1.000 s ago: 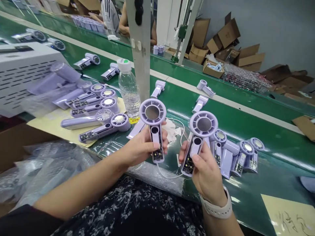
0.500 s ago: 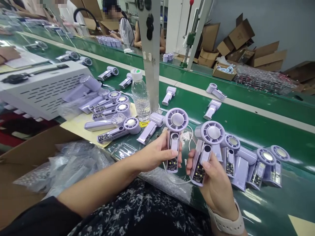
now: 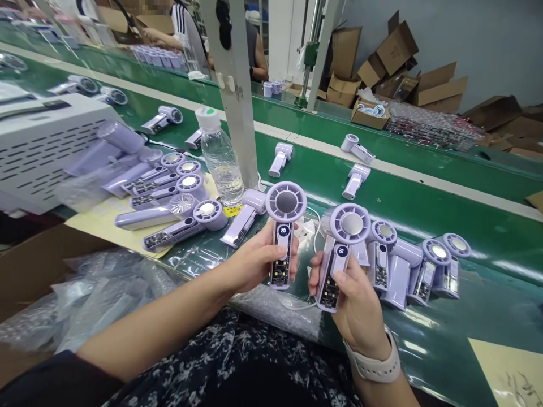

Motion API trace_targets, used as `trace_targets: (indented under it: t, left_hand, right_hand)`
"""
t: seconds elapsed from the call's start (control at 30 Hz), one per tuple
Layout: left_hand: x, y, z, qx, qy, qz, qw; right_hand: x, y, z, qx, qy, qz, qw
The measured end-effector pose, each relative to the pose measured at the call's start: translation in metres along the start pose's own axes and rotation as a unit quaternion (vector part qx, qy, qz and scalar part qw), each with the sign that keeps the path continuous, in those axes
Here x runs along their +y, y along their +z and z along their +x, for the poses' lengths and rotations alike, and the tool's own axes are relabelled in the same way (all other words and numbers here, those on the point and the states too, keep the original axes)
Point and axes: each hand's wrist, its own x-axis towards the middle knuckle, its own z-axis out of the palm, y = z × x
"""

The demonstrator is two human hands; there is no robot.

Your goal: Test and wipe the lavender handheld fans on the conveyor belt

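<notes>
My left hand (image 3: 263, 254) is wrapped round a lilac handheld fan (image 3: 285, 202), thumb on the front of its handle. My right hand (image 3: 354, 288) grips a second lilac handheld fan (image 3: 350, 224) the same way, its thumb also on the handle front. Both fans stand upright, heads at the top, with bare circuit boards showing low on the handles. A small round display on each one is lit and reads 20. Right beside the second fan, a row of similar fans (image 3: 399, 271) rests on the green bench. Another fan (image 3: 246, 217) lies just left of my left hand.
Several fans (image 3: 207, 212) lie on yellow paper at the left, near a white vented box (image 3: 63, 147). A water bottle (image 3: 220, 164) stands by a metal post (image 3: 237, 85). Plastic bags (image 3: 106, 299) fill a carton at lower left. More fans sit on the green conveyor (image 3: 305, 158). Co-workers sit beyond.
The round displays on both held fans, dark before, now show a lit 20. My grip on each fan stays the same. The view has shifted slightly to the right.
</notes>
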Motion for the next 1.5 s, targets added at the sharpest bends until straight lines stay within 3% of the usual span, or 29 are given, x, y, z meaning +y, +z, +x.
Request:
trace_targets:
  t: [0.1, 0.27, 0.43, 0.63, 1.03, 1.23, 1.33, 1.5]
  left_hand:
    - [-0.004, -0.003, 0.002, 0.043, -0.005, -0.002, 0.999]
    - [-0.003, -0.007, -0.002, 0.005, -0.009, 0.026, 1.000]
    - [0.000, -0.007, -0.002, 0.016, -0.035, 0.082, 0.996]
    - [-0.002, -0.004, 0.000, 0.000, -0.047, 0.065, 0.997]
    - [0.003, 0.003, -0.004, 0.029, -0.053, 0.025, 0.998]
    - [0.001, 0.001, -0.002, -0.034, -0.020, 0.038, 0.999]
    - [-0.001, 0.001, 0.003, 0.002, -0.014, 0.075, 0.997]
    - [-0.007, 0.002, 0.005, 0.063, -0.072, 0.067, 0.993]
  right_hand:
    - [0.007, -0.001, 0.000, 0.028, 0.008, 0.002, 1.000]
    - [0.012, -0.006, -0.001, 0.006, 0.010, 0.004, 1.000]
    - [0.007, -0.004, 0.001, 0.023, 0.008, -0.004, 1.000]
    - [0.006, -0.001, 0.001, 0.025, 0.020, 0.014, 0.999]
    - [0.007, -0.002, 0.004, 0.018, 0.016, 0.051, 0.998]
    - [0.009, -0.003, 0.005, 0.020, 0.034, 0.083, 0.996]
    - [0.009, -0.004, 0.004, 0.024, 0.031, 0.091, 0.995]
    - [0.010, -0.007, 0.003, 0.031, 0.030, 0.091, 0.995]
